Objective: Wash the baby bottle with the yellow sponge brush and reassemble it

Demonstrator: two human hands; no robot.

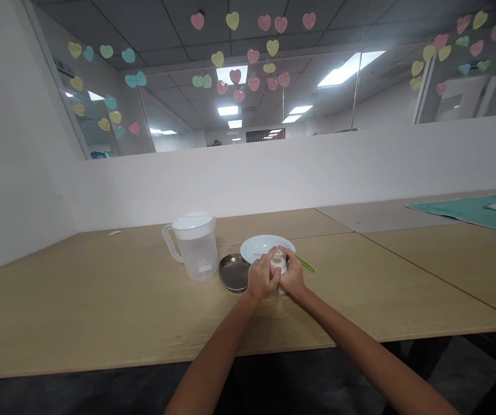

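Both hands are closed around a small baby bottle [278, 260] with a clear domed top and a white ring. My left hand [263, 275] wraps it from the left, and my right hand [293, 274] grips it from the right, fingers meeting near the top. Most of the bottle's body is hidden by the hands. Just behind them sits a white bowl [259, 244]. A green handle [306, 264] sticks out past the bowl's right side; its other end is hidden. Left of my left hand lies a round, shallow metal dish [234, 273].
A translucent plastic pitcher [198, 248] with a white lid stands left of the metal dish. All this rests on a wooden table [101, 305] against a white wall with a window above. A teal cloth [468, 208] lies at the far right.
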